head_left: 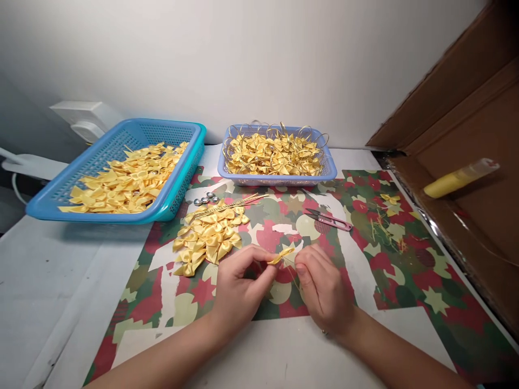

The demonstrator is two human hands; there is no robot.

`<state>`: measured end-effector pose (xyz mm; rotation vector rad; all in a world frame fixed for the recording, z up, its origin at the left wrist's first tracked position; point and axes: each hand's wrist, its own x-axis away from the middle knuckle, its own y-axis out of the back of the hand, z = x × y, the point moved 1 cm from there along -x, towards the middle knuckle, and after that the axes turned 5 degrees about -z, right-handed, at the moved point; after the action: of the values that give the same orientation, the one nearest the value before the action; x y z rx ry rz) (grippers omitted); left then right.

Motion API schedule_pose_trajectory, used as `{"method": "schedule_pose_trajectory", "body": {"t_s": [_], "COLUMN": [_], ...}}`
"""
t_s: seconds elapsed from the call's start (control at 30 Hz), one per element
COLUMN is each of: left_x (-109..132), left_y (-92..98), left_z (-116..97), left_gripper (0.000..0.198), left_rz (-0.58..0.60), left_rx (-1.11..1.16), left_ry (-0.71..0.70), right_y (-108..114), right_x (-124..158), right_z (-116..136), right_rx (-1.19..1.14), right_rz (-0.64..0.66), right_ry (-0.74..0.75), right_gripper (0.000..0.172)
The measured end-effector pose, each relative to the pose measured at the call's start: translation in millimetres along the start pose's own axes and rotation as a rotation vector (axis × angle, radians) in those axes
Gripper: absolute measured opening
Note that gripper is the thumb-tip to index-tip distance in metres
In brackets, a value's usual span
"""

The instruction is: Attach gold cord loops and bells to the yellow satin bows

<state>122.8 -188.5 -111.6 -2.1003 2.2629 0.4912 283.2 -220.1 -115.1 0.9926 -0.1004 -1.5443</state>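
Observation:
Between the thumb and forefinger of my left hand (246, 278) is a small yellow satin ribbon bow (282, 255), seen nearly edge-on. A thin thread (291, 268) runs from the bow toward my right hand (322, 286), whose fingers are curled closed on it. A small shiny bit shows under that hand, too small to name. To the left of my left hand lies a pile of yellow bows (211, 236) with several gold cords (227, 206) across its top. Silver round buttons (206, 199) sit just behind the pile. Thread snips (329, 219) with pink handles lie beyond my right hand.
A blue basket (109, 216) of yellow bows stands at the left, stacked in a teal one. Another blue basket (279, 177) at the back holds bows with gold loops. To the right are thread scraps (387, 232), a cardboard box (466, 108) and a yellow tube (454, 181).

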Motion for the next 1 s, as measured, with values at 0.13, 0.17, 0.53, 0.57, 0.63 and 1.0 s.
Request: {"method": "schedule_pose_trajectory", "body": {"t_s": [0.13,0.17,0.53,0.57,0.63,1.0], "left_x": [-1.4,-1.4,0.5,0.4,0.1,-2.3], "left_y": [0.7,0.9,2.8,2.7,2.2,6.6], "left_z": [-0.2,-0.2,3.6,3.8,4.3,0.3], "left_gripper": [0.010,0.011,0.018,0.018,0.019,0.021], "left_rz": [-0.028,-0.033,-0.009,0.000,0.012,0.028], "left_rx": [-0.005,-0.014,0.036,0.034,0.027,-0.033], "left_ry": [-0.051,-0.062,-0.148,-0.163,-0.192,-0.403], "right_y": [-0.5,-0.8,-6.7,-7.3,-8.2,3.0], "right_x": [-1.0,-0.7,8.3,8.8,9.4,-3.6], "right_z": [1.3,1.1,-0.8,-0.6,0.0,0.2], "right_rx": [-0.094,-0.126,-0.386,-0.402,-0.420,-0.384], "right_rz": [0.099,0.120,0.202,0.206,0.209,0.226], "right_ry": [-0.097,-0.121,-0.357,-0.385,-0.421,-0.330], "right_gripper": [0.021,0.021,0.021,0.021,0.021,0.016]}}
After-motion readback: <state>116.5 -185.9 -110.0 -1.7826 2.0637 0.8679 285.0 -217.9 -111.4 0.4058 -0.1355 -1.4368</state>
